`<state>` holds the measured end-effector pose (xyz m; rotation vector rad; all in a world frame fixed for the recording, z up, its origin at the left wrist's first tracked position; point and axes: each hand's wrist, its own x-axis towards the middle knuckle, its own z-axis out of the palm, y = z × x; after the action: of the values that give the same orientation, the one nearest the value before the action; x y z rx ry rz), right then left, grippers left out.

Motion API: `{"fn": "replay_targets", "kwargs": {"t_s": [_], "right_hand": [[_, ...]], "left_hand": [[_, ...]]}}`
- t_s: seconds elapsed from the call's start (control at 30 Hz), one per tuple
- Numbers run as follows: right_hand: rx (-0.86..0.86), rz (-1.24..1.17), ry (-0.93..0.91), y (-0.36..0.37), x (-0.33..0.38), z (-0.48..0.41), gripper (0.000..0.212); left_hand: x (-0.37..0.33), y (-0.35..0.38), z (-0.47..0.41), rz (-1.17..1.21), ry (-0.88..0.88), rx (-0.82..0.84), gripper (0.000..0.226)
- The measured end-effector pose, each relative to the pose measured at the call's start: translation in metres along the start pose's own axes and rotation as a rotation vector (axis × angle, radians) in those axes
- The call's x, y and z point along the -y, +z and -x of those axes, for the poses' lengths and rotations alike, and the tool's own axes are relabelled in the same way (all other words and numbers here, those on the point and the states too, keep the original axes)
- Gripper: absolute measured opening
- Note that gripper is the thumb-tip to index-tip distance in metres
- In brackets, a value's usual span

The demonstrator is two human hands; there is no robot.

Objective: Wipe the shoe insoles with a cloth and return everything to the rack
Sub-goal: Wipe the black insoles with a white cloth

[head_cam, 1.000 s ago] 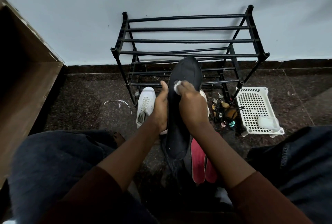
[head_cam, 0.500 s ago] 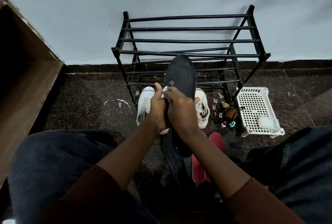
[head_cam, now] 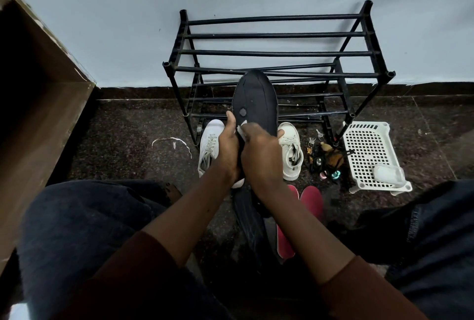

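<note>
Head view: in the centre of the frame a black insole (head_cam: 256, 99) is held upright, its toe end pointing up in front of the rack (head_cam: 277, 54). The left hand (head_cam: 229, 147) grips the left edge of the insole, with the fingers curled behind it and the thumb lying up along the edge. The right hand (head_cam: 261, 155) covers the middle of the insole and holds a small white cloth (head_cam: 241, 130) under its bent fingers, pressed to the surface. Only a corner of the cloth shows.

The rack stands against the wall in the upper centre. Two white shoes (head_cam: 291, 150) lie on the floor before it, one on each side of the hands. Two red insoles (head_cam: 311, 201) lie lower right of the hands. A white basket (head_cam: 369, 150) stands at the right, with a heap of keys (head_cam: 325, 158) just beside it.
</note>
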<state>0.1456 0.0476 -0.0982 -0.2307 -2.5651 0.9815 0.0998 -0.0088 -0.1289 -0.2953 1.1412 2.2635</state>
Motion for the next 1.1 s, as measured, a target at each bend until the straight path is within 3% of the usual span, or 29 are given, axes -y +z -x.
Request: {"fn": "replay_targets", "kwargs": {"t_s": [0.17,0.27,0.37,0.63,0.77,0.9,0.97,1.1], "right_hand": [[0.04,0.111,-0.148,-0.006,0.001,0.008,0.022],[0.112,0.224,-0.061,-0.016,-0.008,-0.002,0.017],[0.069,0.278,0.019,-0.019,-0.012,-0.01,0.016],[0.032,0.049,0.124,-0.013,-0.005,-0.014,0.042],[0.064,-0.065,0.097,-0.013,-0.003,-0.009,0.036],[0.102,0.057,-0.007,-0.012,-0.009,0.002,0.033],[0.049,0.153,-0.058,-0.015,-0.015,0.001,0.028],[-0.065,0.193,0.043,-0.017,-0.021,-0.007,0.022]], "left_hand": [[0.002,-0.002,-0.003,0.064,0.012,-0.071,0.069],[0.002,0.001,-0.002,0.059,-0.008,-0.011,0.072],[0.0,0.004,0.0,0.034,-0.01,0.027,0.065],[-0.001,0.003,0.002,0.045,-0.073,0.065,0.081],[0.002,0.006,-0.001,0.04,-0.142,0.098,0.088],[-0.001,0.005,-0.005,0.033,-0.163,0.066,0.094],[-0.002,0.005,-0.005,0.048,-0.134,0.048,0.105],[-0.004,0.009,-0.001,0.017,-0.087,0.102,0.095]]}}
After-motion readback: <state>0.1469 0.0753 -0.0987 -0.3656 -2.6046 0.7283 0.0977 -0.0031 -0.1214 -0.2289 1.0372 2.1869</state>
